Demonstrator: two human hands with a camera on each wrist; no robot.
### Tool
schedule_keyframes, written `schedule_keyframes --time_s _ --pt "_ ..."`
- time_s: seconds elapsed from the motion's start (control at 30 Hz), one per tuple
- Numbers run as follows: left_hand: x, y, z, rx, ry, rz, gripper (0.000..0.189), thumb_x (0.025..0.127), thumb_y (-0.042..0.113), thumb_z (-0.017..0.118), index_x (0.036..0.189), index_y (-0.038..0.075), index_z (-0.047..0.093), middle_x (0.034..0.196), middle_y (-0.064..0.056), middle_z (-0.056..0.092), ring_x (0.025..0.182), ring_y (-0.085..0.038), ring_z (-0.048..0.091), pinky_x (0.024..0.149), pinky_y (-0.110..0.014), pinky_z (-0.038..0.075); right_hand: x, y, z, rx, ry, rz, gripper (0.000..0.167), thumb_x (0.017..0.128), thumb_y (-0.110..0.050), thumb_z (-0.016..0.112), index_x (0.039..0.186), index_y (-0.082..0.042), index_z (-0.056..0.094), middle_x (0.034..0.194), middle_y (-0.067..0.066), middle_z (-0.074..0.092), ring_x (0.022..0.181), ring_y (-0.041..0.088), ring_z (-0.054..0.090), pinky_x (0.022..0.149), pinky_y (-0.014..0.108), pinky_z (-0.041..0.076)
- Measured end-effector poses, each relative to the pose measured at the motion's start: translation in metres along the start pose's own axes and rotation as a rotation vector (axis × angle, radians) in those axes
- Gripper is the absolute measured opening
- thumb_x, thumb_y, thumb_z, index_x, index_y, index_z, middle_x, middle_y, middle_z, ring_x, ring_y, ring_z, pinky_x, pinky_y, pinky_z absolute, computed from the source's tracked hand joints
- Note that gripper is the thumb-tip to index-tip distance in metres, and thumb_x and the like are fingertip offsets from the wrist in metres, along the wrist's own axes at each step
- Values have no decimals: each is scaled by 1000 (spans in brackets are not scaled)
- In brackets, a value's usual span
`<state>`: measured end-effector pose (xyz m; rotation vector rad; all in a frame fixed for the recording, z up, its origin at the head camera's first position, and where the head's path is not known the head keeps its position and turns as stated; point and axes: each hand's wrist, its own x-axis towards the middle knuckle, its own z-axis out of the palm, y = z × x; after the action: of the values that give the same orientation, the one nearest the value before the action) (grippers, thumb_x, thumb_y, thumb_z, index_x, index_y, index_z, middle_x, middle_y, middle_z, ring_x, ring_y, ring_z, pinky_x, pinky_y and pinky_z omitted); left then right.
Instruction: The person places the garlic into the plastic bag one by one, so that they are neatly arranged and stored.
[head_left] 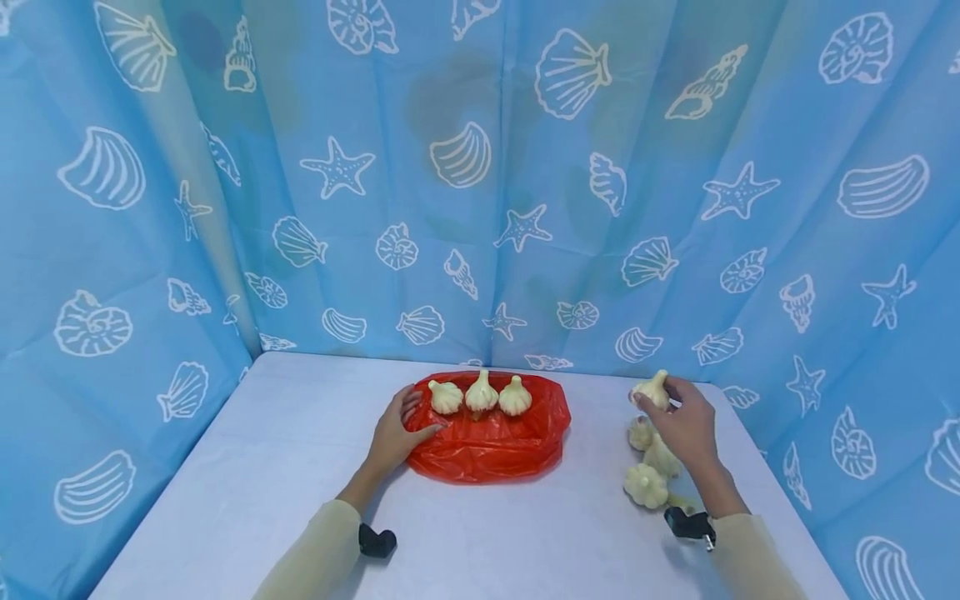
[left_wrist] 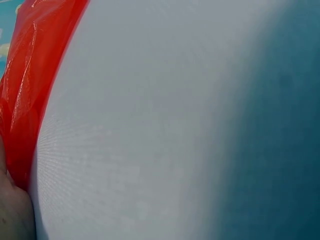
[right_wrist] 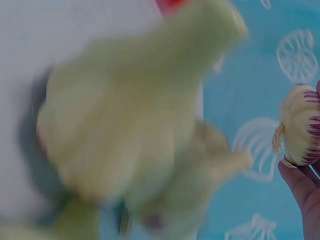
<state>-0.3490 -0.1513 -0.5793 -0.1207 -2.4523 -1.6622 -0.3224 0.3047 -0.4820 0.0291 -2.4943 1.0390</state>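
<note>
While aloft — garlic [head_left: 651,393] (right hand [head_left: 688,425])

The crumpled red bag [head_left: 483,462] lies on the worktop [head_left: 300,467], three white bulbs [head_left: 482,394] rowed necks-up near its far edge, while a purple-streaked bulb [right_wrist: 301,127] is held beyond the loose bulbs [head_left: 646,485] clustered to its right.

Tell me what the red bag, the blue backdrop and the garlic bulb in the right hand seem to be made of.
Red bag: apparently thin, glossy plastic; it shows creases and highlights. Blue backdrop: perhaps smooth fabric or plastic sheeting, hanging in folds; I can't tell which. Garlic bulb: seemingly real plant matter, its smooth, papery-looking skin streaked purple.
</note>
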Motion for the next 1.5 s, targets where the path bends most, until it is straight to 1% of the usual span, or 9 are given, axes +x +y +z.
schedule_keyframes --time_s 0.13,0.23,0.43,0.63,0.83,0.97,1.07,1.23,1.5 --pt "1 0 -1 -12 2 18 90 76 26 85 150 15 33 141 -5 51 130 -27 47 99 -46 46 3 -16 23 3 -82 18 72 90 -43 69 139 3 45 135 24 51 124 40 49 96 53 47" --pt "1 0 -1 -14 -1 27 90 77 25 84 150 13 33 141 -7 50 130 -28 47 99 -47 46 5 -29 38 17 -115 36 73 89 -45 69 140 0 44 137 21 50 124 38 49 95 52 48" --pt "1 -1 -1 -13 0 4 93 75 27 86 150 15 33 141 -4 51 131 -25 48 99 -44 46 8 -55 65 58 -140 20 69 86 -40 73 138 -4 46 135 17 53 120 34 52 91 49 52" --pt "1 -2 -1 -31 8 16 91 76 26 85 149 14 33 141 -6 50 131 -26 47 101 -43 45 8 -76 87 119 -195 -6 66 85 -33 75 138 -4 48 134 15 53 120 33 53 90 46 53" --pt "0 -2 -2 -46 4 -6 90 76 24 85 149 14 34 141 -6 50 131 -26 47 101 -44 45 6 -93 108 136 -230 -31 63 84 -27 78 136 -5 51 131 15 56 118 33 55 88 46 54" --pt "1 -3 -1 -51 1 -9 91 76 26 85 150 15 32 142 -7 49 131 -27 46 99 -46 46 5 -103 120 119 -233 -90 61 82 -26 80 133 -5 54 128 14 59 115 32 57 87 46 54" --pt "2 -3 -1 -53 1 -16 91 76 27 85 149 16 33 142 -6 49 131 -27 46 98 -45 47 3 -108 128 111 -252 -132 60 81 -26 81 131 -5 56 126 12 60 114 30 57 89 46 54" --pt "3 -2 -1 -45 2 -22 90 75 27 86 148 17 34 141 -3 49 131 -24 47 98 -43 47 -2 -115 143 138 -270 -129 61 79 -27 83 131 -7 58 125 9 61 113 28 58 88 45 54" --pt "2 -2 -1 -50 0 -24 91 75 28 85 149 18 34 141 -3 50 131 -24 47 98 -43 47 -12 -130 166 160 -308 -121 65 76 -28 85 133 -15 57 125 1 61 111 22 59 82 40 57"
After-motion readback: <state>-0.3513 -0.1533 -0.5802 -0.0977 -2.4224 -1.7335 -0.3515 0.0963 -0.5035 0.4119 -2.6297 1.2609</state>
